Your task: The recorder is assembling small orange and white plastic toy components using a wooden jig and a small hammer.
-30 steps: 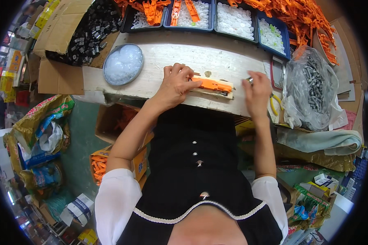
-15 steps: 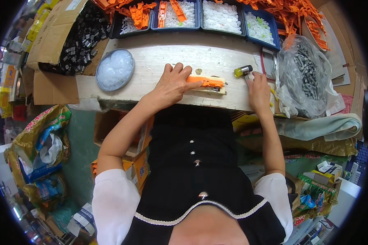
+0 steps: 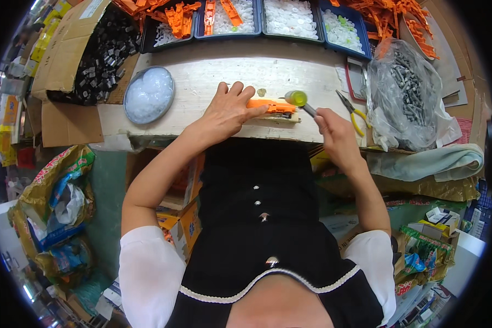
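Small assembly workshop, parts trays (image 3: 290, 19), worn workbench (image 3: 202, 76)

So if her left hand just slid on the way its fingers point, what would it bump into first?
Probably the yellow-headed mallet. The left hand lies flat on the orange part, fingers pointing right along it toward the mallet head. Depth is hard to judge, so the hand might pass under it.

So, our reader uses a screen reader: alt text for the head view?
Left hand presses a flat orange plastic part onto a white workbench; right hand holds a small yellow-headed mallet over it.
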`<move>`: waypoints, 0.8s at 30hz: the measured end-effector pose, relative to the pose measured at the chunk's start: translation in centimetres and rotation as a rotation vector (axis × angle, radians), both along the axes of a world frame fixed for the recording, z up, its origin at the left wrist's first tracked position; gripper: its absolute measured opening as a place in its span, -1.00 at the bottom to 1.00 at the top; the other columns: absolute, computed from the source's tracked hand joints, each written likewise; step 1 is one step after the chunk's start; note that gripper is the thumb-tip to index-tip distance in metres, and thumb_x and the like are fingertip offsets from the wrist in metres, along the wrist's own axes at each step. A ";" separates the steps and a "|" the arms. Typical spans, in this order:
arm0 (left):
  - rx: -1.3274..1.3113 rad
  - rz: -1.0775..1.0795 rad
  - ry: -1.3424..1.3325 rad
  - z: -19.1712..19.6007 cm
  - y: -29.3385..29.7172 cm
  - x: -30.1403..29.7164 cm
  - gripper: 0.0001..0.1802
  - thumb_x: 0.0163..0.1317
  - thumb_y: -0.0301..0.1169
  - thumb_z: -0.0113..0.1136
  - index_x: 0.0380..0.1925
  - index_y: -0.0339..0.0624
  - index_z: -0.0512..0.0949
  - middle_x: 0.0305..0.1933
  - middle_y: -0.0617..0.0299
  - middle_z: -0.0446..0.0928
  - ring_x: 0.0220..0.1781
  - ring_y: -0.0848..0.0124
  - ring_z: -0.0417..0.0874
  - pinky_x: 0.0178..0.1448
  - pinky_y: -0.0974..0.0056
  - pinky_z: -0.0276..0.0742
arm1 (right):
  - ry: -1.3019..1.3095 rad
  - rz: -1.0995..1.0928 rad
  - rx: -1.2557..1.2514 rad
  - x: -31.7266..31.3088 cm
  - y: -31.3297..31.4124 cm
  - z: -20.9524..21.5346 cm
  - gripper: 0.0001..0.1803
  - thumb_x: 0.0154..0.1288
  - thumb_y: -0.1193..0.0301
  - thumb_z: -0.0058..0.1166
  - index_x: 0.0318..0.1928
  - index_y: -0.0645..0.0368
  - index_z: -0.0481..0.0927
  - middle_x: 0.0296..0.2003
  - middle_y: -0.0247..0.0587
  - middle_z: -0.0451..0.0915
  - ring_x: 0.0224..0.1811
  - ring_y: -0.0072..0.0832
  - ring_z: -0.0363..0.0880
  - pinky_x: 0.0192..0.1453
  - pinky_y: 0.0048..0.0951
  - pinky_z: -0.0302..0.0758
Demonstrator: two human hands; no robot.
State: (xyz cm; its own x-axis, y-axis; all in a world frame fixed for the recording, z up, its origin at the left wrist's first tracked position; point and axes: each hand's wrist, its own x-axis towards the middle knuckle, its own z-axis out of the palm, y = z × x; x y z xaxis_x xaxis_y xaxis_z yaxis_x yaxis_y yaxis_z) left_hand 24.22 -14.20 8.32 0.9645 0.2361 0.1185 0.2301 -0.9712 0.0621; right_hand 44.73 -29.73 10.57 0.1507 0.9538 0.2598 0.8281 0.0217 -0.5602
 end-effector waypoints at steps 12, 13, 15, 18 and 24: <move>-0.042 -0.015 0.100 0.5 0.2 0.6 -0.49 -0.04 -0.61 0.02 -0.08 0.22 0.51 -0.20 0.21 0.34 -0.14 0.30 0.34 -0.20 0.24 0.22 | -0.126 -0.056 0.029 -1.6 0.9 1.7 -0.78 0.30 0.32 -0.19 -0.41 0.19 0.32 -0.57 -0.03 0.50 -0.60 -0.06 0.46 -0.55 -0.13 0.34; -0.046 -0.018 0.080 0.5 0.1 0.7 -0.50 -0.03 -0.61 0.01 -0.10 0.21 0.52 -0.20 0.21 0.34 -0.14 0.30 0.35 -0.19 0.24 0.22 | -0.217 -0.033 -0.103 -1.3 1.1 0.1 -0.79 0.30 0.32 -0.18 -0.42 0.19 0.33 -0.59 -0.04 0.49 -0.61 -0.08 0.46 -0.57 -0.15 0.34; -0.045 -0.009 0.060 0.4 0.3 0.7 -0.52 -0.03 -0.61 0.00 -0.12 0.21 0.54 -0.21 0.20 0.34 -0.14 0.29 0.35 -0.18 0.24 0.23 | -0.359 0.019 -0.247 -1.3 1.5 0.1 -0.78 0.29 0.32 -0.18 -0.42 0.19 0.33 -0.66 -0.06 0.47 -0.63 -0.10 0.46 -0.59 -0.18 0.34; -0.059 0.014 0.083 0.5 0.4 0.8 -0.54 -0.04 -0.61 0.01 -0.16 0.18 0.56 -0.21 0.20 0.35 -0.14 0.29 0.35 -0.19 0.25 0.24 | -0.174 -0.035 -0.037 -1.5 1.3 1.9 -0.78 0.29 0.31 -0.19 -0.41 0.19 0.33 -0.66 -0.08 0.48 -0.64 -0.11 0.46 -0.59 -0.15 0.36; -0.120 0.005 0.095 0.7 -0.1 0.6 -0.56 -0.04 -0.61 0.01 -0.17 0.16 0.57 -0.22 0.18 0.36 -0.13 0.28 0.36 -0.20 0.25 0.25 | -0.379 0.001 -0.249 -1.7 1.1 -0.8 -0.77 0.30 0.28 -0.19 -0.41 0.17 0.34 -0.66 -0.09 0.48 -0.66 -0.14 0.47 -0.60 -0.17 0.37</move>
State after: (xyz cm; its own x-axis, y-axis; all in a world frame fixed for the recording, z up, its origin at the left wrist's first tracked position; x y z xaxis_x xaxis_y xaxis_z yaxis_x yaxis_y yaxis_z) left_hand 24.80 -14.25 8.98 0.9688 0.2477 -0.0022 0.2451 -0.9570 0.1554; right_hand 43.03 -28.58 9.74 0.0882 0.9943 0.0593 0.9759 -0.0743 -0.2054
